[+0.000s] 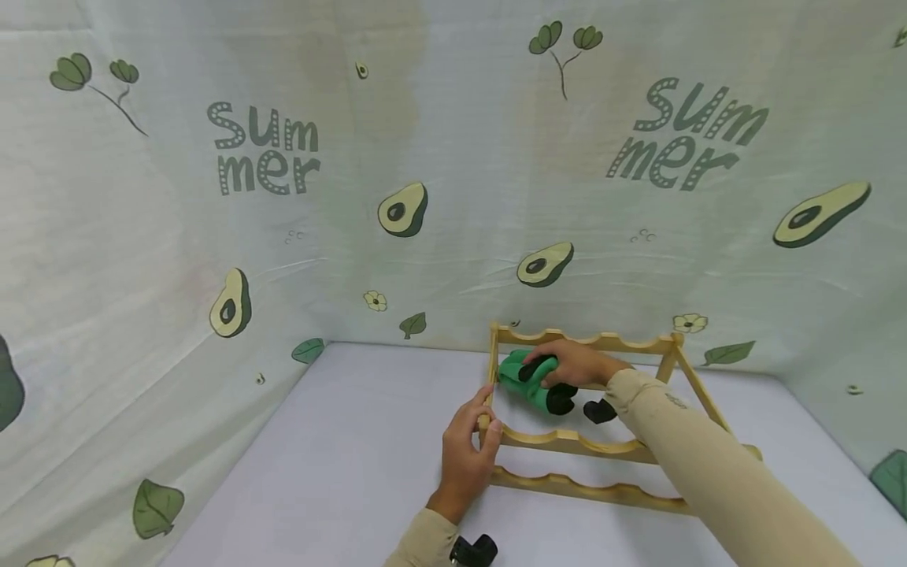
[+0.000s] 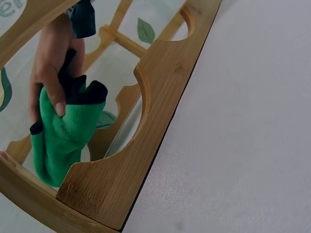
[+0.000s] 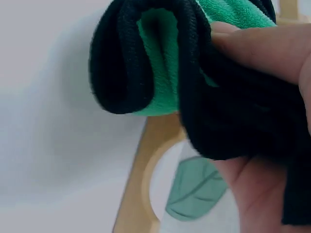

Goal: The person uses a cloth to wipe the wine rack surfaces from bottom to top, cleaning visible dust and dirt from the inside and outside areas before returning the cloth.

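A folded green terry cloth with black edging (image 1: 527, 382) lies within the left end of a wooden wavy-edged rack (image 1: 567, 441). My right hand (image 1: 577, 364) pinches it, thumb on one side and fingers on the other. Up close in the right wrist view, the layered black edges of the cloth (image 3: 167, 63) curl open. My left hand (image 1: 468, 457) grips the rack's left front corner, thumb on the near side. The left wrist view shows the cloth (image 2: 68, 131) hanging in the right hand (image 2: 53, 63) beyond a scalloped rail (image 2: 160, 73).
A white table (image 1: 319, 457) lies under the rack. Behind it hangs a pale cloth backdrop (image 1: 460, 157) printed with avocados and leaves. A small black object (image 1: 600, 410) shows by the right sleeve, and a black wrist device (image 1: 475, 550) sits near the left sleeve.
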`<state>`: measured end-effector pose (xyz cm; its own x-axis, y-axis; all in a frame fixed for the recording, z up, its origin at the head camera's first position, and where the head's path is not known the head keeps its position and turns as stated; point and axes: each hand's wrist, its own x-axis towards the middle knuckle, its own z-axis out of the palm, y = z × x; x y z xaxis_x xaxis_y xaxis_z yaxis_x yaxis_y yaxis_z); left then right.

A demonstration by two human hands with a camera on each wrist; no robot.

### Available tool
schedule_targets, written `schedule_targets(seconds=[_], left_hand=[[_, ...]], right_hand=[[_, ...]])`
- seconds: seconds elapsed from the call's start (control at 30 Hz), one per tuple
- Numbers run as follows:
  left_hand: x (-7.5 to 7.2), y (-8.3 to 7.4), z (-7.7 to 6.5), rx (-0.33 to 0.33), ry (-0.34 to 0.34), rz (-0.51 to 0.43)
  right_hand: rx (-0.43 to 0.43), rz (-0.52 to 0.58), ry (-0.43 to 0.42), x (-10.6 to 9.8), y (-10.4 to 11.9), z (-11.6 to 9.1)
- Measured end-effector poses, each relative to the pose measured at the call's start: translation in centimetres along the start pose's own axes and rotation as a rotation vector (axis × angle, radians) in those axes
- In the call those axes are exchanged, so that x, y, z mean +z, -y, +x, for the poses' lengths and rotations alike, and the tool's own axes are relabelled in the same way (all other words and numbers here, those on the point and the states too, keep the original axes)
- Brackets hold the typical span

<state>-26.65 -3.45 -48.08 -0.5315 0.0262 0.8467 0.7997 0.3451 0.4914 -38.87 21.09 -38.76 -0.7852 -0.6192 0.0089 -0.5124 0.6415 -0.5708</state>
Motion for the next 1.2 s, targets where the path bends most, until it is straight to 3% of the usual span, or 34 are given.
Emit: schedule_targets(seconds=[0.17,0.37,0.63,0.8,0.93,1.2], left_hand=[[0.3,-0.3,-0.1,-0.007,0.002,0.002],[0.5,-0.3,-0.6,0.001,-0.006,0.008],[0.5,-0.4,-0.6,0.008,0.002,-0.014],[0.1,-0.3,-0.3,0.008,-0.023,-0.014],[0.1,-0.2,0.1,0.022,-0.034,-0.012],[0.4,0.1,-0.1,0.013,-0.033,0.005]], right_hand=[[-0.003,-0.035,-0.014,0.4,-0.3,0.0],[0.082,-0.071,-0.005,0.6,-0.6,-0.5],[0.192,-0.023,-0.024,0.0,-2.0,-2.2],[0.182,0.013,-0.032,-0.8,-2.0,-3.0],[0.156,-0.032,-0.043,-1.6,-2.1,-3.7],[0.227,-0.097,-0.009,-2.5,-3.0,-5.7]])
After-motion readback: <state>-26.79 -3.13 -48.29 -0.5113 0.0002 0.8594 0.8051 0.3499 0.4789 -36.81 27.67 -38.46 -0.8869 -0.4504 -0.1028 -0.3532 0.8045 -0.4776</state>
